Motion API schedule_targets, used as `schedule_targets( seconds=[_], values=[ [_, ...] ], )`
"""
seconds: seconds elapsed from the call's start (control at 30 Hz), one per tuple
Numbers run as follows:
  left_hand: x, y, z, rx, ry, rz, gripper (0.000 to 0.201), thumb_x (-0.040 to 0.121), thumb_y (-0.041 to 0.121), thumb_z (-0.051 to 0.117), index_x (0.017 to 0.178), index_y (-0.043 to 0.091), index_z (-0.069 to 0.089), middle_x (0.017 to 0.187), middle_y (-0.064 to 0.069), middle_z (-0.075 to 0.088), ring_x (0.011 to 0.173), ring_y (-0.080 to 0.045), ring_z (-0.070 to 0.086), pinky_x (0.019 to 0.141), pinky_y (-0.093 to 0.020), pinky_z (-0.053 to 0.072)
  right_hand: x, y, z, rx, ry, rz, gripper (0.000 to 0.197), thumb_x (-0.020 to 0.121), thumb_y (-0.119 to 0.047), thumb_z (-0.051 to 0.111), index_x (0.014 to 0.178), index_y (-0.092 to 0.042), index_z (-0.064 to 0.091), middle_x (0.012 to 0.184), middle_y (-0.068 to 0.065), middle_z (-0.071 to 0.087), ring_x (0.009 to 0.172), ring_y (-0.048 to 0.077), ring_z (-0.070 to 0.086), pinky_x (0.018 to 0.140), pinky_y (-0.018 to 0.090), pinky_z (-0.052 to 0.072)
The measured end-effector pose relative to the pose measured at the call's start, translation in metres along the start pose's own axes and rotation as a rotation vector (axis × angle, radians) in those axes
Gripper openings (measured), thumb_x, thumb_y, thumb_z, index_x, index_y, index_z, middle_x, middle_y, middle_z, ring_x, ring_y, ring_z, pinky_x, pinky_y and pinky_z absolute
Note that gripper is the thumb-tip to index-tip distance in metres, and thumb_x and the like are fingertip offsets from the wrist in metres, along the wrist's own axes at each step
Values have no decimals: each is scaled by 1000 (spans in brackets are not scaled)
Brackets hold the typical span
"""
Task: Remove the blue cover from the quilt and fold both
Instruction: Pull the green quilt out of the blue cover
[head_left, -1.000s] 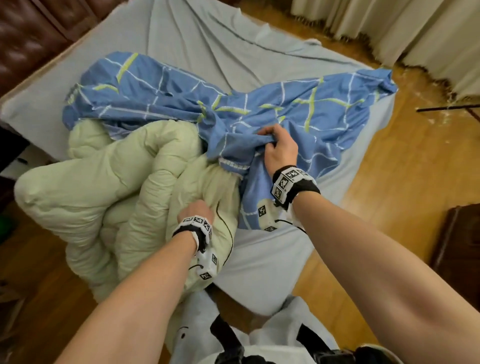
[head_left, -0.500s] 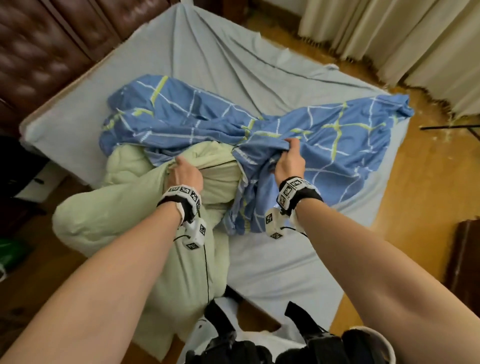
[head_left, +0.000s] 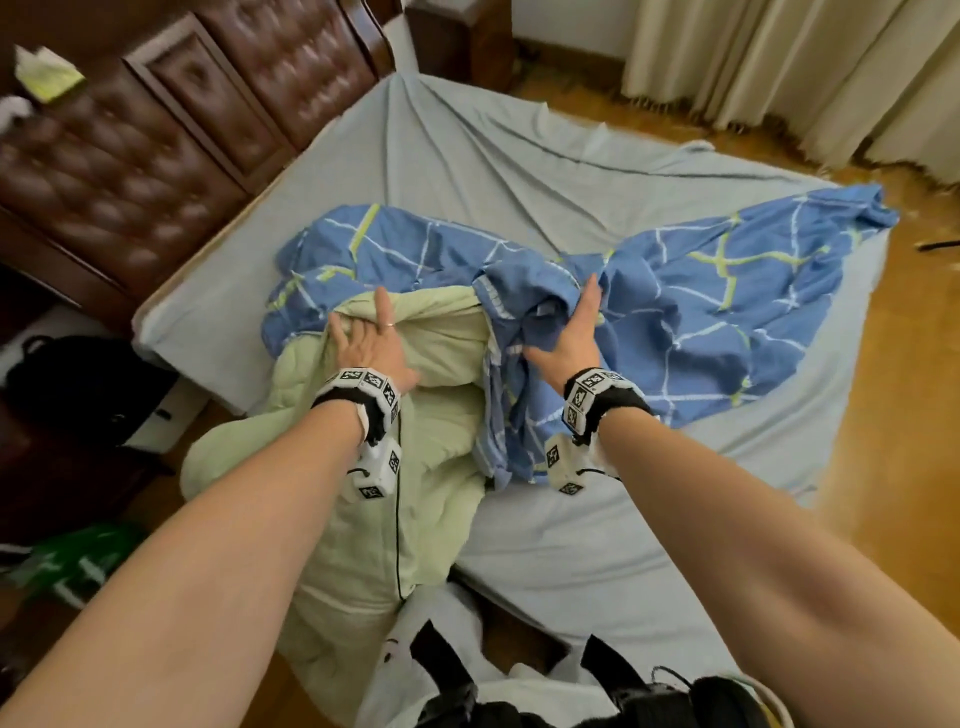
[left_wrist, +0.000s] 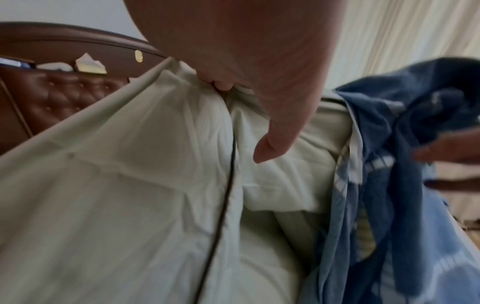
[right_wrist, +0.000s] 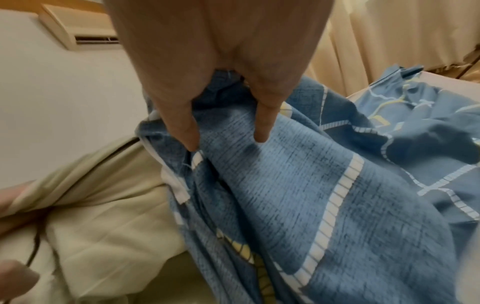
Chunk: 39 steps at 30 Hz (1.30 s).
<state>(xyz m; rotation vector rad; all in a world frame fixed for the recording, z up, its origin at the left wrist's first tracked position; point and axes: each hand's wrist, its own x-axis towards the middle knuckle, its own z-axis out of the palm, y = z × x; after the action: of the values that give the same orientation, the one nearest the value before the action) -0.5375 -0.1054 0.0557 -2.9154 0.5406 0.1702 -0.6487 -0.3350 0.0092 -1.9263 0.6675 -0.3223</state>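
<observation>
Gripping bunched cover (head_left: 701, 312) at its mouth, right hand (head_left: 569, 338); left hand (head_left: 371, 340) clutches quilt (head_left: 363, 519) just left of it. Cover trails right across bed (head_left: 467, 156), quilt hangs off near edge. Judgement: pull apart sideways.

The quilt (head_left: 363, 519) is pale green and puffy with a thin dark piping line, bunched up and hanging off the near-left edge of the bed, top end still tucked in the cover's opening. The cover (head_left: 701, 312) is blue with white and yellow-green grid lines, crumpled and spread across the bed toward the right, mostly pulled off the quilt.
</observation>
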Motion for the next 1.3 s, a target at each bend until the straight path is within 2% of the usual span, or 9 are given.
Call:
schedule_targets(
  seconds=[0.1,0.23,0.43,0.63,0.83,0.97,1.07,1.17,1.3],
  values=[
    [24,-7,4,35,-38,37,130,66,56,69,151,8,-17,128,-19,54,130,-30,41,118,-55,-1,13,7,16,-11,7,46,121,75,-15,78,155,-14,-13,163,6,-12,151,23,-3,123,43,14],
    [66,-29,32,51,-144,61,129,70,57,64,149,7,-24,135,-21,48,136,-32,34,114,-62,-10,43,-2,55,-53,17,109,111,82,-9,73,155,-19,-10,163,5,-14,151,22,-3,113,21,9],
    [153,-65,95,79,-268,176,117,80,65,51,149,4,-20,146,-24,40,141,-35,25,109,-67,-9,102,-2,143,-153,47,195,110,82,-2,69,156,-21,-10,164,5,-13,151,22,-1,114,24,11],
    [202,-94,170,228,-452,320,76,96,42,35,155,12,-1,146,-14,45,139,-31,32,113,-64,0,123,20,206,-343,-133,199,85,91,-24,65,157,-15,11,164,10,5,151,27,3,123,41,12],
    [192,-69,133,233,-464,335,86,90,38,50,154,6,2,141,-18,49,132,-33,43,115,-56,14,65,39,183,-279,-115,348,76,90,-38,66,153,-20,29,162,5,22,149,21,19,120,40,22],
    [153,-36,98,19,-212,213,104,80,32,64,152,7,-7,141,-20,43,128,-36,44,111,-55,22,31,45,157,-221,28,383,65,84,-47,67,139,-19,47,138,6,52,128,25,48,105,44,42],
    [105,-2,89,44,22,470,78,81,26,60,146,11,20,131,-12,45,117,-31,47,98,-44,35,-3,58,144,-188,126,452,44,86,-45,65,124,-23,56,121,0,58,111,20,57,90,37,47],
    [61,26,118,163,-117,643,56,84,28,61,135,14,40,128,-7,47,117,-26,47,92,-39,39,-39,87,141,-90,124,530,27,87,-40,65,107,-23,61,97,-7,63,97,17,63,83,29,46],
    [44,29,190,314,-344,415,84,74,55,71,136,13,36,136,-8,40,128,-26,37,96,-47,39,-76,153,173,-27,-143,630,40,80,-44,72,112,-21,63,105,-3,69,104,20,65,95,36,50]
  ],
)
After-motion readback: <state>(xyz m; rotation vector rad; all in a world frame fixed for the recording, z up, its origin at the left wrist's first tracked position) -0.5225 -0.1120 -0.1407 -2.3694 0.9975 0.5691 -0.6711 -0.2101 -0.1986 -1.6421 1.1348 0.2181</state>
